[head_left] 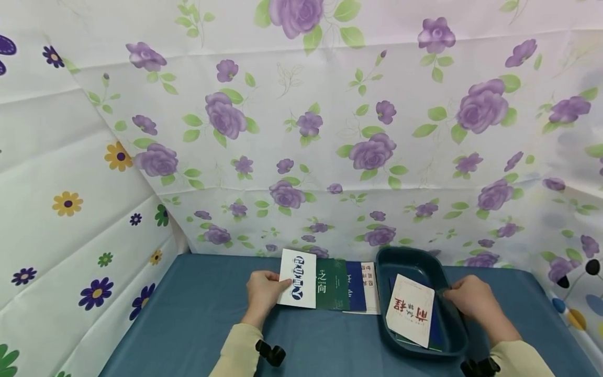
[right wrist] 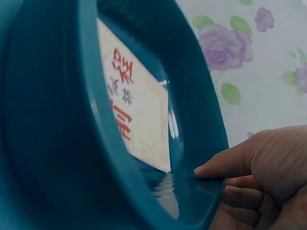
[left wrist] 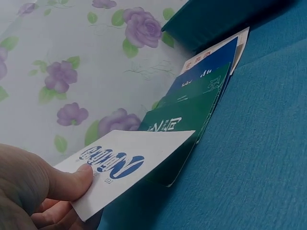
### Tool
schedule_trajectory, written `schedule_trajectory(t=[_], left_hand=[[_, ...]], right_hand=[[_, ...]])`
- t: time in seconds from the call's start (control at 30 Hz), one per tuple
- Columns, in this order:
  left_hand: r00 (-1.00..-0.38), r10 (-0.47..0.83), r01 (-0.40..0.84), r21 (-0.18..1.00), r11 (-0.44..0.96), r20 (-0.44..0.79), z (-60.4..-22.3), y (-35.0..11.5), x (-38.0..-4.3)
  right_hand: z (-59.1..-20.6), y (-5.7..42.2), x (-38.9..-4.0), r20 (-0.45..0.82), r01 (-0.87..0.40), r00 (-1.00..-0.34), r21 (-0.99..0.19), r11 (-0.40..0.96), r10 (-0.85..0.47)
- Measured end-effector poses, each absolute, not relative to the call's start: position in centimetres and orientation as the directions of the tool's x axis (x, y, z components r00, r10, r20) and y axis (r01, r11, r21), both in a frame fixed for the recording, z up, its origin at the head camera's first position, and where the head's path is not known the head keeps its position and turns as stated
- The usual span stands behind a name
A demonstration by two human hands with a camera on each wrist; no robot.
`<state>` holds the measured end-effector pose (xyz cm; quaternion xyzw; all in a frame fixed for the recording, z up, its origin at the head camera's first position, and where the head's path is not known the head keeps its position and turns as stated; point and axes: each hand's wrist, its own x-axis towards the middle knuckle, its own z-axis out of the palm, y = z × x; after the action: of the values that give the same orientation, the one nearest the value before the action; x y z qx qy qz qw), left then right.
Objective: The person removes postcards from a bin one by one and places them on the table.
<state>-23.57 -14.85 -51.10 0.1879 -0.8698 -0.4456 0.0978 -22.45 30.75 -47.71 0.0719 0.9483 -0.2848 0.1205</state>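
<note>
My left hand pinches a white card with blue lettering by its left edge, thumb on top. That card overlaps a green card, which lies in a row with a blue card and a cream card. In the left wrist view the white card is tilted up over the green one. On the right, my right hand grips the rim of a dark teal tray. Inside the tray lies a cream card with red lettering, on top of blue and green cards partly hidden beneath it.
A blue cloth covers the table. Behind it hangs a white curtain with purple flowers, and another flowered sheet hangs at the left. The tray stands just right of the card row.
</note>
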Motion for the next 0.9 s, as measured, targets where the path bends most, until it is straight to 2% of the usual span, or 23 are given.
schedule_trajectory(t=[0.2, 0.33, 0.9], left_hand=[[-0.911, -0.412, -0.25, 0.804, 0.539, -0.008, -51.6, -14.3, -24.0], [-0.914, -0.406, -0.259, 0.789, 0.556, -0.014, -51.8, -14.3, -24.3], [-0.918, -0.395, -0.259, 0.712, 0.653, 0.028, -53.2, -14.4, -24.7]], right_hand=[[-47.8, 30.3, -22.1, -0.157, 0.138, -0.985, -0.47, 0.872, 0.071], [-47.8, 30.1, -22.1, -0.128, 0.128, -0.989, -0.446, 0.886, 0.079], [-48.0, 29.3, -22.2, -0.13, 0.183, -0.982, -0.415, 0.891, 0.141]])
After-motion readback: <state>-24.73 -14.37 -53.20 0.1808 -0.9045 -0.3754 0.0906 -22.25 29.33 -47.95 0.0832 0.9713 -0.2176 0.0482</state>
